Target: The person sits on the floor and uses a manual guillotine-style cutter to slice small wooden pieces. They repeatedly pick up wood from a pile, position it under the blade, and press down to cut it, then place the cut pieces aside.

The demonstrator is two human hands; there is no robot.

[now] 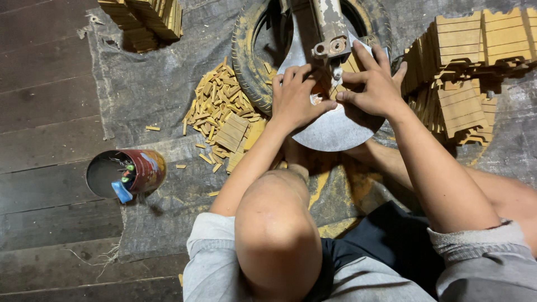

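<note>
Here my left hand [295,98] and right hand [373,84] both pinched a small yellow wooden piece [335,88] on the round grey metal plate [330,131]; fingertips best stayed clear of the press head [331,45].

Tin can [127,173] on floorboards [39,84], tyre [249,53] beyond

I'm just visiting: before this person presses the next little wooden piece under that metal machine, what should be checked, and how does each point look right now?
1. Left hand on the round metal plate: ok.
2. Right hand fingertips clear of the machine's tip: not ok, they sit right beside it.
3. Piece lined up under the tip: cannot tell, fingers hide it.
4. Loose wooden pieces within reach on the person's left: ok.
5. Stacked wooden pieces on the right standing steady: ok, though some lean.
6. Tin can out of the way: ok.
</note>
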